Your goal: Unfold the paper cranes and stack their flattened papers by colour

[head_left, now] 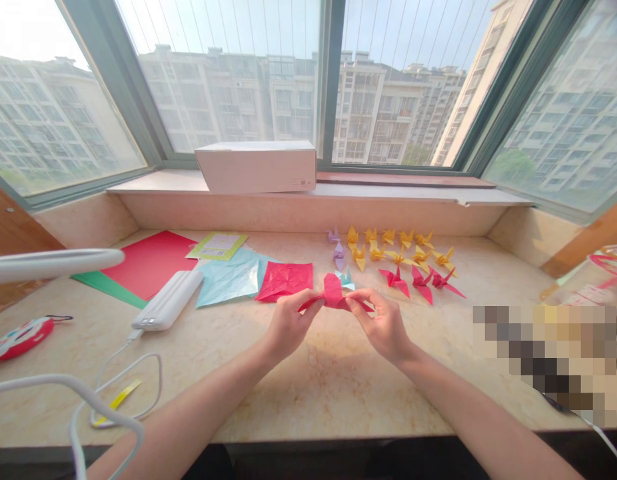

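Note:
Between my two hands is a red paper crane (333, 291), its wings pulled out to the sides and its middle standing up. My left hand (294, 321) pinches its left wing between thumb and fingers. On the other side, my right hand (381, 322) pinches the right wing the same way. Just behind it sits a light blue folded paper piece (346, 279), partly hidden. A creased red paper square (285, 281) lies to the left of my left hand, beside a creased light blue sheet (230, 283).
Several yellow cranes (399, 257), purple cranes (338, 255) and red cranes (421, 285) stand at back right. A white power bank (170, 300) with a cable, red paper (153, 261) and a red-and-white object (21, 339) lie left. A white box (256, 168) rests on the ledge.

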Action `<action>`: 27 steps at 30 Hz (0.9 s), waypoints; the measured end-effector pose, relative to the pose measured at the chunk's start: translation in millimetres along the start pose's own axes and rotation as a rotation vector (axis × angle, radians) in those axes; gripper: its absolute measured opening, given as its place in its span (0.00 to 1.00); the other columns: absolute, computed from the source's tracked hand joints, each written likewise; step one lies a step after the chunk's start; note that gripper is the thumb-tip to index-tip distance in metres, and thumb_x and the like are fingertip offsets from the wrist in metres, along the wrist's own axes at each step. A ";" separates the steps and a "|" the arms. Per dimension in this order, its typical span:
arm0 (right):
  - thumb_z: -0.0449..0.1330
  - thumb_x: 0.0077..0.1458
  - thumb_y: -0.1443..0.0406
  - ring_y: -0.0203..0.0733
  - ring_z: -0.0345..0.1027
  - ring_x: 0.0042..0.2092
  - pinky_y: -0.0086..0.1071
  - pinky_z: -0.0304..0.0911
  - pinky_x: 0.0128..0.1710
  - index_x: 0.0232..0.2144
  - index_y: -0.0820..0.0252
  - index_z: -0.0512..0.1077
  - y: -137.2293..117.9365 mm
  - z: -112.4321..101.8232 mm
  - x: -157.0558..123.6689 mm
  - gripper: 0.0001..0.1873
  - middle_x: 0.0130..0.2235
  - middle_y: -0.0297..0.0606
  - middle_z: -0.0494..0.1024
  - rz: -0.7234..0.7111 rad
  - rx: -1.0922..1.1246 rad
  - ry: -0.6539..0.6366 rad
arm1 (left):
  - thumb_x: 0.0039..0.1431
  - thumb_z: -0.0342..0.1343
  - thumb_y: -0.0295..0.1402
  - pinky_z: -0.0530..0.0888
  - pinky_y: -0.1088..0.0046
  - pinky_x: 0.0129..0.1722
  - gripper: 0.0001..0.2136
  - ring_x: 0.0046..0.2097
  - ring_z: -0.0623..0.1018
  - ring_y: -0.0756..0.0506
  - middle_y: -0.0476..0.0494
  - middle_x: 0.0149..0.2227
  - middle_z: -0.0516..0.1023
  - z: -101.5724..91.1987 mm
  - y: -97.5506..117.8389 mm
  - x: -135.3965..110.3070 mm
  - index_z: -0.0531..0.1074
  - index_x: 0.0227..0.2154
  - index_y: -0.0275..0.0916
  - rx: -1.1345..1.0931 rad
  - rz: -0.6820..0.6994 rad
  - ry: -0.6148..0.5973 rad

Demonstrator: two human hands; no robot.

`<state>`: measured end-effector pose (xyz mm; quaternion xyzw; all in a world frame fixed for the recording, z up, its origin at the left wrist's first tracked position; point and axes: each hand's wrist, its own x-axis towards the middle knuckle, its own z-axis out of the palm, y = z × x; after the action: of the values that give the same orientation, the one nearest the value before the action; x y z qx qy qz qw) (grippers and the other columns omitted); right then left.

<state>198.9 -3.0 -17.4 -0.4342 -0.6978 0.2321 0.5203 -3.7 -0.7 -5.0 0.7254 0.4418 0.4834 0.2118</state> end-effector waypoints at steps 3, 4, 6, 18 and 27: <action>0.59 0.60 0.57 0.46 0.75 0.38 0.37 0.70 0.39 0.38 0.57 0.75 1.7 2.4 3.0 0.11 0.36 0.40 0.81 0.102 0.078 -0.084 | 0.61 0.56 0.30 0.76 0.72 0.39 0.06 0.38 0.82 0.45 0.44 0.37 0.84 0.1 -4.9 0.1 0.78 0.37 0.39 -0.035 0.052 0.037; 0.59 0.60 0.57 0.46 0.75 0.39 0.38 0.69 0.40 0.39 0.58 0.75 1.6 2.7 4.1 0.12 0.36 0.40 0.81 0.121 0.089 -0.115 | 0.62 0.56 0.30 0.76 0.71 0.41 0.06 0.40 0.82 0.44 0.44 0.39 0.83 0.0 -5.9 0.4 0.78 0.38 0.39 -0.042 0.077 0.036; 0.60 0.59 0.57 0.46 0.74 0.41 0.39 0.67 0.43 0.43 0.57 0.75 0.7 2.7 6.0 0.13 0.38 0.40 0.80 0.110 0.078 -0.175 | 0.62 0.55 0.29 0.76 0.69 0.43 0.07 0.42 0.81 0.44 0.43 0.40 0.83 -0.6 -6.5 1.4 0.77 0.39 0.39 -0.033 0.121 0.020; 0.54 0.64 0.62 0.49 0.65 0.53 0.42 0.62 0.56 0.44 0.55 0.76 -7.6 -2.8 5.7 0.12 0.47 0.43 0.72 -0.155 0.030 -0.286 | 0.52 0.59 0.22 0.74 0.71 0.35 0.06 0.34 0.79 0.46 0.48 0.30 0.80 0.1 -13.3 1.2 0.75 0.29 0.40 0.255 0.127 -0.021; 0.63 0.56 0.62 0.50 0.65 0.52 0.46 0.67 0.53 0.45 0.52 0.75 -1.3 3.1 3.9 0.12 0.54 0.44 0.63 -0.120 -0.002 -0.154 | 0.55 0.55 0.23 0.74 0.72 0.36 0.08 0.34 0.79 0.47 0.48 0.32 0.80 0.9 -6.5 0.4 0.73 0.37 0.41 0.181 0.151 -0.074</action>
<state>195.2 -0.1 -15.4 -0.3730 -0.7607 0.2327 0.4775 -5.7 3.2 -9.9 0.7900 0.4199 0.4291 0.1245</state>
